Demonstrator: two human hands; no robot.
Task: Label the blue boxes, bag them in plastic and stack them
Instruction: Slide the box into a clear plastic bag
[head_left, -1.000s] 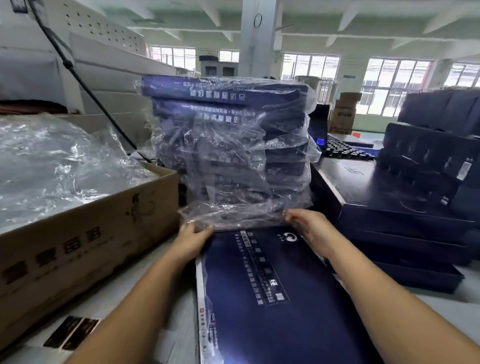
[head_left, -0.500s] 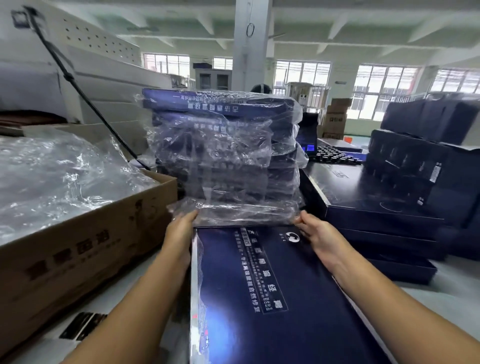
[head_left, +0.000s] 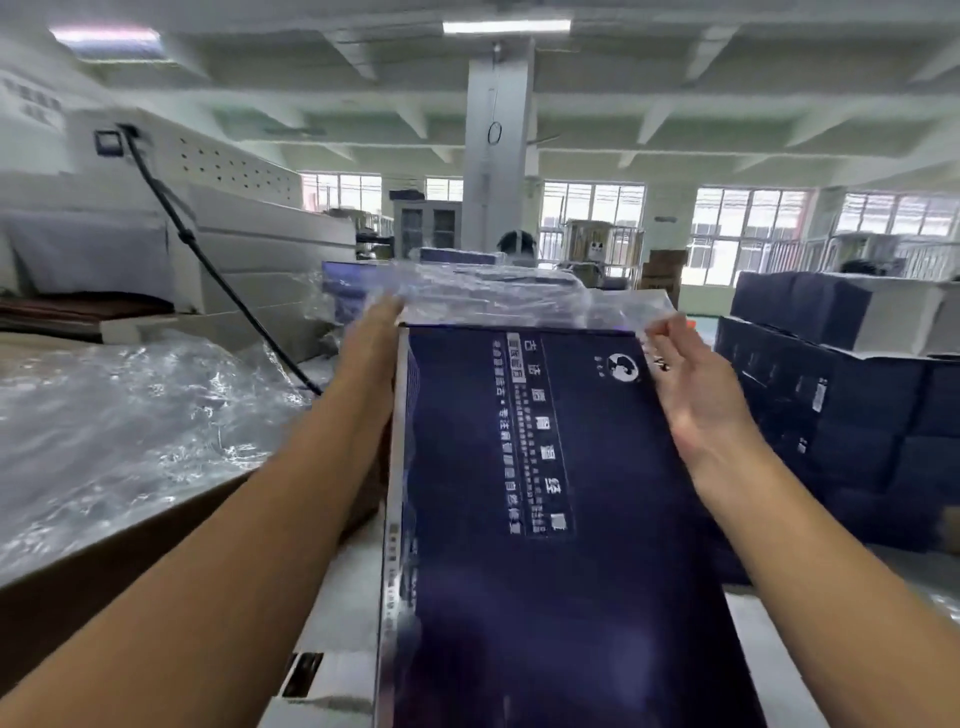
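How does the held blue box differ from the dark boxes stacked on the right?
The held blue box tilts between left hand and right hand, printed lid showing; the stacked boxes rest untouched, sides showing. At the held box's far end clear film crinkles; none shows on the stacked boxes. Both are dark blue.

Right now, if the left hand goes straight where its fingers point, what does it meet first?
Most likely the clear plastic over the bagged box stack; the left hand is close, blur hides contact.
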